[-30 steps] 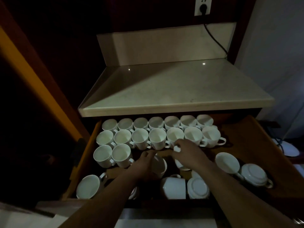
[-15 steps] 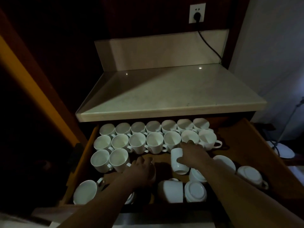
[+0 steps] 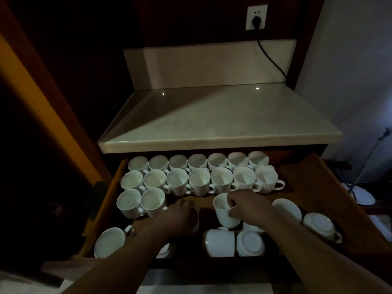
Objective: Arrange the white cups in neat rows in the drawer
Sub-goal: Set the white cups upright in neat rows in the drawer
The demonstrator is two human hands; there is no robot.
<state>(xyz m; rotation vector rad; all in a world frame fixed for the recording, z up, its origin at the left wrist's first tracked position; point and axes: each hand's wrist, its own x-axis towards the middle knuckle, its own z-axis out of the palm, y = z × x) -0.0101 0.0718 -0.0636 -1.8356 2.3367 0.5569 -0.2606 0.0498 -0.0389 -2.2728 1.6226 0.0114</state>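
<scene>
At 12 o'clock, above the open drawer [image 3: 318, 187], a pale countertop [image 3: 222, 115]; further up, a wall socket [image 3: 256, 16] with a black cord [image 3: 270, 58] trailing right. Toward 6 o'clock, crowding the drawer's front, loose cups [image 3: 219, 242]: one on its side, two base-up, others tilted (all dim). From 11 to 1 o'clock, two full rows of cups [image 3: 199, 181], upright, touching; a third row begun at 9 o'clock with two. Right hand [image 3: 246, 206] pinching the rim of a held cup [image 3: 224, 217], mouth up, mid-drawer. Left hand [image 3: 180, 217] curled over a shaded cup [image 3: 196, 219], mostly hidden, just beside the third row.
</scene>
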